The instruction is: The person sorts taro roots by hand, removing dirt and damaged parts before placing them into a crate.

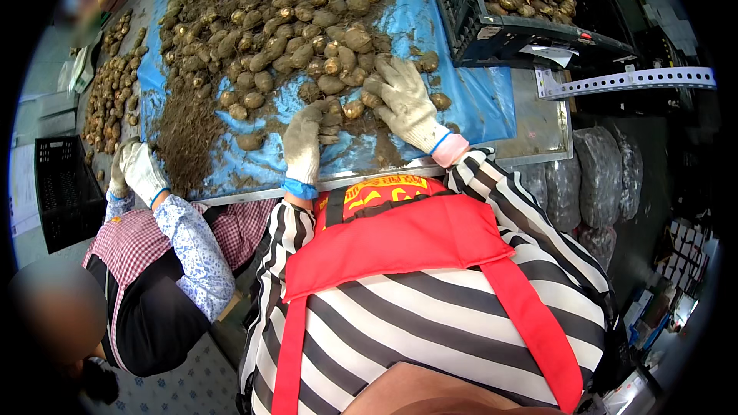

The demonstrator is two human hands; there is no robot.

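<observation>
A wide heap of brown, hairy taro corms (254, 27) lies on a blue plastic sheet (492, 104) over a metal-edged table. At its near edge, my right hand (403, 104) in a soiled white glove closes its fingers on a taro corm (370, 98). My left hand (302, 141), gloved too, is just left of it with fingers curled inward; their dirt-dark tips blend with the corms, so what they hold cannot be made out. Between both hands sits a paler-ended taro corm (354, 109). Loose soil and root fibres surround them.
A black crate (500, 34) full of corms stands at the far right, beside a perforated metal strip (630, 83). Left of me a co-worker's gloved hands (142, 173) work near a soil pile (188, 134) and a black basket (65, 192). Filled plastic sacks (600, 173) stand right.
</observation>
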